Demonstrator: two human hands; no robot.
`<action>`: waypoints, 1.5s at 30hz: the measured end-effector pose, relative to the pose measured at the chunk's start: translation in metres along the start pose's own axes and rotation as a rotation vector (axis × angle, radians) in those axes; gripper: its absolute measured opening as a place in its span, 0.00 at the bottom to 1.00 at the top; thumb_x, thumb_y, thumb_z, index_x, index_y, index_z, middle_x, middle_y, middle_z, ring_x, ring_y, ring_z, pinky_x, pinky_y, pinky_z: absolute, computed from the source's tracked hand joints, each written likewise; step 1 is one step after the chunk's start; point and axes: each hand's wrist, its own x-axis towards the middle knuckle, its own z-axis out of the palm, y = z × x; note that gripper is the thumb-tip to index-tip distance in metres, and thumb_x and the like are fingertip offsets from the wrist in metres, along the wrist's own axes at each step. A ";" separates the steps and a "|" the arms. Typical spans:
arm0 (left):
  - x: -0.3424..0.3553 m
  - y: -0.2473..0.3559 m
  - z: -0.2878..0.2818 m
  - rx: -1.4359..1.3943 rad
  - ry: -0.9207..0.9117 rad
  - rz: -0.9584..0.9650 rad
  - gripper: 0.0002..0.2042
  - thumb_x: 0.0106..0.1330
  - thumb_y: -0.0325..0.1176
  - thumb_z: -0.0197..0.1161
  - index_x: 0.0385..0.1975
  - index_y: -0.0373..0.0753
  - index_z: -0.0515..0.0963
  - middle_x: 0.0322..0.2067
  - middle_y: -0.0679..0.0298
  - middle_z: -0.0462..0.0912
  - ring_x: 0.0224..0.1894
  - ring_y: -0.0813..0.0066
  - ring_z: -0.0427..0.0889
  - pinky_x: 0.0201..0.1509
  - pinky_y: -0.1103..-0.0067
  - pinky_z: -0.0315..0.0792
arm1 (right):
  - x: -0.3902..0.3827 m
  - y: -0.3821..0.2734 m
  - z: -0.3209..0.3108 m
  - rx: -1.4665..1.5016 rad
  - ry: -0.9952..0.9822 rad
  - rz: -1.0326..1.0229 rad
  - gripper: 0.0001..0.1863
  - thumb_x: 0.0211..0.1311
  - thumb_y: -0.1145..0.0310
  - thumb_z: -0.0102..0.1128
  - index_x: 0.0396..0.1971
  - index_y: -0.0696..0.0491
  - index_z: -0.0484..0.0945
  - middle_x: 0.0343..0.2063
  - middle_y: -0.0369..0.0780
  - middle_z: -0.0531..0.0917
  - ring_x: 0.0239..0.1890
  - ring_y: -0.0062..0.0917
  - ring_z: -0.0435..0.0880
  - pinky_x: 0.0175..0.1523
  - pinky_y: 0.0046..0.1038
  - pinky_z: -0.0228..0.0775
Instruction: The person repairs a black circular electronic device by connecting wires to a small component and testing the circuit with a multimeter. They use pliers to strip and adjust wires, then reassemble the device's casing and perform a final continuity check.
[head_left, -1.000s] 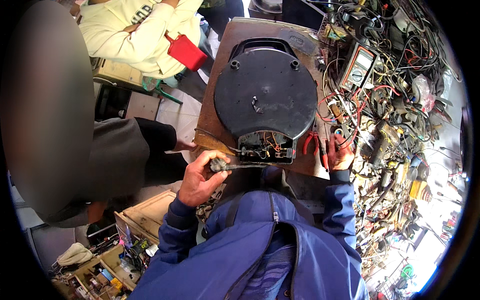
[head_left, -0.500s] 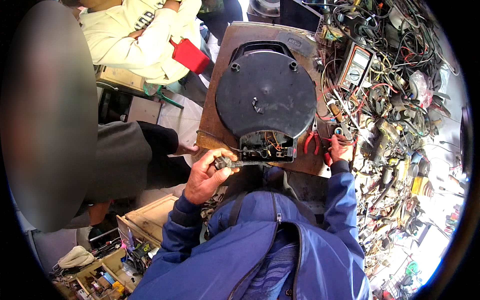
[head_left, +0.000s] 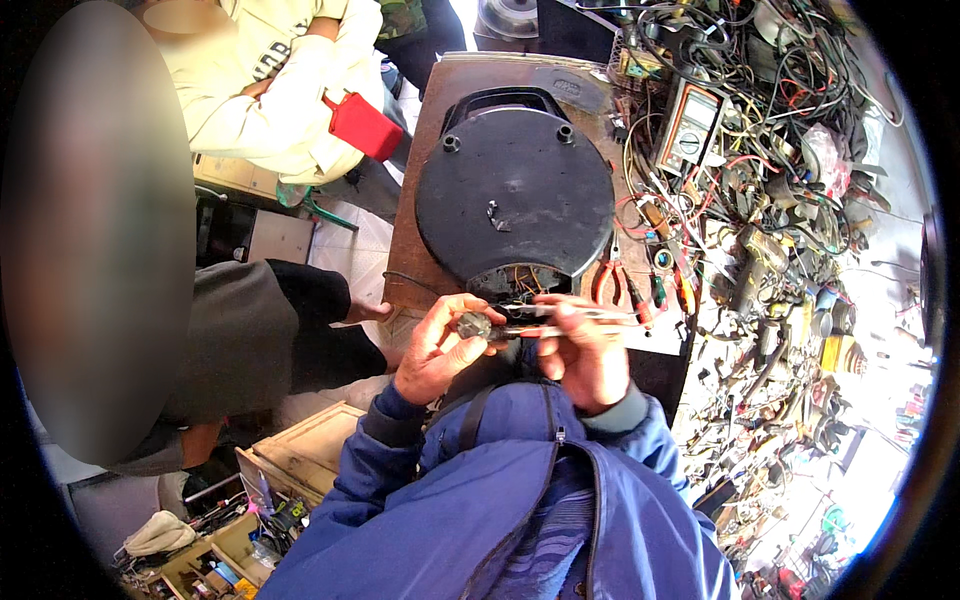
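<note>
My left hand (head_left: pixel 437 352) is closed round a power plug (head_left: pixel 474 325), its pin end facing up. In my right hand (head_left: pixel 590 365), blurred by motion, are slim metal tweezers (head_left: pixel 610 320), their two prongs reaching left to beside the plug. Just beyond both hands a round black appliance (head_left: pixel 515 190) lies with its underside up on the brown wooden table (head_left: pixel 410 240). Its open wiring compartment (head_left: pixel 520 280) shows orange wires and is partly covered by my fingers and the tweezers.
Red-handled pliers (head_left: pixel 612 280) and screwdrivers (head_left: pixel 685 290) lie right of the appliance. A multimeter (head_left: pixel 690 125) rests against heaped cables and parts. A person in a cream top (head_left: pixel 290 100) stands at the far left, another nearer (head_left: pixel 240 330). Wooden drawers (head_left: pixel 310 445) stand lower left.
My right hand has come from the tools on the right to the plug, now with tweezers in it. My left hand still holds the plug, slightly further right.
</note>
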 end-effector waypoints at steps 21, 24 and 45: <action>-0.008 -0.052 0.006 0.062 0.147 0.072 0.15 0.69 0.27 0.62 0.52 0.34 0.70 0.50 0.55 0.80 0.51 0.70 0.79 0.61 0.69 0.72 | 0.006 0.042 -0.004 0.223 0.011 0.045 0.11 0.73 0.64 0.62 0.37 0.57 0.81 0.24 0.40 0.84 0.18 0.23 0.80 0.22 0.25 0.73; -0.007 -0.046 0.010 0.069 0.154 0.058 0.15 0.70 0.29 0.63 0.52 0.34 0.70 0.50 0.54 0.80 0.51 0.70 0.79 0.61 0.70 0.71 | 0.005 0.042 -0.009 0.298 -0.020 0.098 0.10 0.73 0.63 0.61 0.38 0.56 0.81 0.23 0.39 0.83 0.18 0.24 0.79 0.23 0.25 0.73; -0.032 -0.033 0.033 0.181 0.269 0.038 0.19 0.74 0.42 0.57 0.54 0.35 0.65 0.50 0.56 0.75 0.48 0.74 0.75 0.56 0.73 0.71 | -0.009 0.065 -0.004 0.408 -0.025 0.136 0.11 0.74 0.66 0.61 0.46 0.58 0.78 0.27 0.41 0.86 0.21 0.24 0.84 0.27 0.26 0.78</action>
